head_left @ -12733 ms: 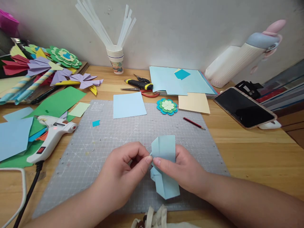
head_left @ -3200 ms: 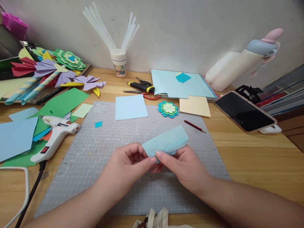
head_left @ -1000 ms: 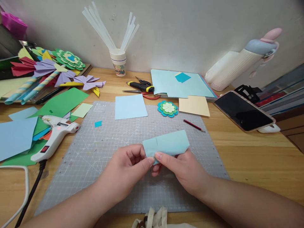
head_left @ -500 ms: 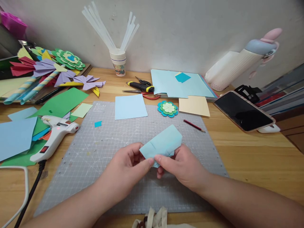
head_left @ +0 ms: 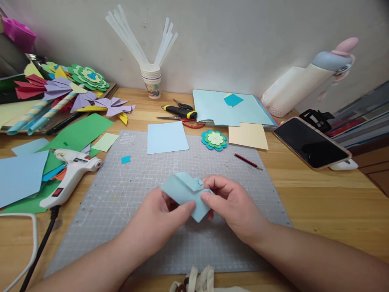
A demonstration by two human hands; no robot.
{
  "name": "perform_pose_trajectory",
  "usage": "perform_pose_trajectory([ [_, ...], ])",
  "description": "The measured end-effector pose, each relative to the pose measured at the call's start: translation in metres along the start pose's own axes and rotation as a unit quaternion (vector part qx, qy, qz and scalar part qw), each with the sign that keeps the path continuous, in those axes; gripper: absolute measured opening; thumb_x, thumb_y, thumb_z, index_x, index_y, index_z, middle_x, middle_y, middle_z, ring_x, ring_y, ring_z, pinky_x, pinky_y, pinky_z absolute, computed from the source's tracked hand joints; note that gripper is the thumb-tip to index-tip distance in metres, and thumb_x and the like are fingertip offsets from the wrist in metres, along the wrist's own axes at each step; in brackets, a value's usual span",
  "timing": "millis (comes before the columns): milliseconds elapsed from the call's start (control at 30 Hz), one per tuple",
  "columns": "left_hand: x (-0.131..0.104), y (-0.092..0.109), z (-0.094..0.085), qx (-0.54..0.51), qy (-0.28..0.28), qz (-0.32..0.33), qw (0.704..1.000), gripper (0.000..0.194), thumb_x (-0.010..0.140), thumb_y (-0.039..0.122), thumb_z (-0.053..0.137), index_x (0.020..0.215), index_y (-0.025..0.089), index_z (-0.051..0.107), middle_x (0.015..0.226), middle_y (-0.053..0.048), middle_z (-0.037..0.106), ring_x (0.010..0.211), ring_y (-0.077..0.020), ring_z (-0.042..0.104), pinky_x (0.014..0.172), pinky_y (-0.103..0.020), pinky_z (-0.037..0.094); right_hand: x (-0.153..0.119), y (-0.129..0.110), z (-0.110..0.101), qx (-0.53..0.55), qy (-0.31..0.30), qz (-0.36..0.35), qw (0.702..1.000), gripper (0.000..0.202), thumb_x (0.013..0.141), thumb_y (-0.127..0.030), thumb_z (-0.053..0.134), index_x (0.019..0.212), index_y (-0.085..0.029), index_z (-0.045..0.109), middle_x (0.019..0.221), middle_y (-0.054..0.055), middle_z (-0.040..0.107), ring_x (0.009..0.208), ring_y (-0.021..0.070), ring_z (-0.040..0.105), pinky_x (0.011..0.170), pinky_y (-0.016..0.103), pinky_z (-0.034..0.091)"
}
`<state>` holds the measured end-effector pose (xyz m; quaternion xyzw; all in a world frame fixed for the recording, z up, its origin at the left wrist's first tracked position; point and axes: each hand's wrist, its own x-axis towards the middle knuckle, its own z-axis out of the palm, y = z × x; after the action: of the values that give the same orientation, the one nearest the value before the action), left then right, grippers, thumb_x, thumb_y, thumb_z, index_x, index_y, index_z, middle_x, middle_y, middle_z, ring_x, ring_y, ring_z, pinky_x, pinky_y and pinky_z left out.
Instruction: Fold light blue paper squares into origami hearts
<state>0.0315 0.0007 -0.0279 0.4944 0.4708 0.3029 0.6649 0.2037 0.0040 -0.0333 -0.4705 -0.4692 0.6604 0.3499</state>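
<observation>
A folded light blue paper [head_left: 185,190] is held over the grey cutting mat [head_left: 133,227], creased, with a raised flap near its upper right. My left hand [head_left: 165,217] pinches its lower left part, thumb on top, other fingers mostly hidden beneath. At its right side my right hand [head_left: 229,202] grips the paper between thumb and fingers. Beyond the hands lie a light blue square sheet [head_left: 167,138], a layered blue and green paper flower [head_left: 214,140] and a dark red pencil [head_left: 247,161].
On the left are a white glue gun [head_left: 68,174] with its cord, green sheets and folded paper flowers [head_left: 112,106]. Behind stand paper cups [head_left: 152,83] with strips, beside scissors, a cutter [head_left: 179,111] and stacked sheets [head_left: 206,105]. A phone [head_left: 312,142] lies right.
The folded paper has been turned, its long part now pointing to the upper left and a flap showing. My right hand's fingers have come up to the paper's upper right edge.
</observation>
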Motion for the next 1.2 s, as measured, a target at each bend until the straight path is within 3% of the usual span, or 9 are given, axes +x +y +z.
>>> perform_pose_trajectory([
  [133,-0.002,-0.001,-0.002,-0.001,0.039,0.004,0.999,0.014,0.076,0.030,0.067,0.085,0.020,0.063,0.081,0.000,0.067,0.078,-0.0171,0.059,0.072,-0.026,0.046,0.000,-0.001,-0.002,0.021,0.020,-0.018,0.999,0.017,0.079,-0.032,0.063,0.073,-0.020,0.053,0.066,-0.004,0.051,0.054,0.0093,0.045,0.050,0.022,0.040],
  [267,-0.002,0.002,-0.008,-0.043,0.101,0.017,0.994,0.022,0.078,0.038,0.067,0.091,0.021,0.061,0.081,0.002,0.064,0.072,-0.0124,0.054,0.065,-0.020,0.043,0.001,-0.002,-0.002,-0.043,0.035,-0.039,0.998,0.013,0.076,-0.028,0.062,0.071,-0.020,0.053,0.069,-0.002,0.051,0.062,0.0122,0.046,0.054,0.024,0.040],
  [433,-0.002,0.008,-0.009,0.012,0.119,0.020,0.993,0.018,0.075,0.034,0.068,0.073,0.019,0.058,0.064,0.005,0.055,0.059,-0.0099,0.046,0.055,-0.020,0.037,0.000,-0.001,-0.003,-0.062,0.033,-0.062,0.996,0.013,0.080,-0.031,0.061,0.074,-0.021,0.054,0.070,-0.001,0.051,0.063,0.0133,0.046,0.055,0.025,0.041],
  [567,-0.002,0.007,-0.005,0.016,0.121,0.034,0.992,0.017,0.073,0.031,0.068,0.072,0.019,0.055,0.062,0.006,0.053,0.059,-0.0097,0.046,0.054,-0.019,0.037,-0.002,0.000,-0.002,-0.037,0.025,-0.040,0.998,0.018,0.079,-0.037,0.065,0.083,-0.021,0.057,0.066,-0.003,0.048,0.058,0.0118,0.044,0.051,0.024,0.040],
  [833,-0.003,0.003,-0.005,0.114,0.104,0.057,0.986,0.013,0.079,0.032,0.059,0.073,0.020,0.063,0.067,0.003,0.059,0.064,-0.0131,0.048,0.060,-0.024,0.039,-0.003,0.000,-0.001,-0.113,0.040,-0.047,0.992,0.016,0.080,-0.035,0.063,0.075,-0.020,0.058,0.064,-0.003,0.049,0.058,0.0115,0.042,0.053,0.024,0.038],
  [1200,-0.008,-0.003,0.001,0.217,0.147,0.104,0.959,0.012,0.075,0.023,0.056,0.064,0.021,0.054,0.061,0.003,0.052,0.062,-0.0140,0.046,0.060,-0.027,0.037,-0.009,0.004,0.006,-0.200,0.010,-0.174,0.964,0.011,0.083,-0.021,0.058,0.072,-0.020,0.056,0.071,-0.001,0.057,0.066,0.0134,0.051,0.064,0.028,0.042],
])
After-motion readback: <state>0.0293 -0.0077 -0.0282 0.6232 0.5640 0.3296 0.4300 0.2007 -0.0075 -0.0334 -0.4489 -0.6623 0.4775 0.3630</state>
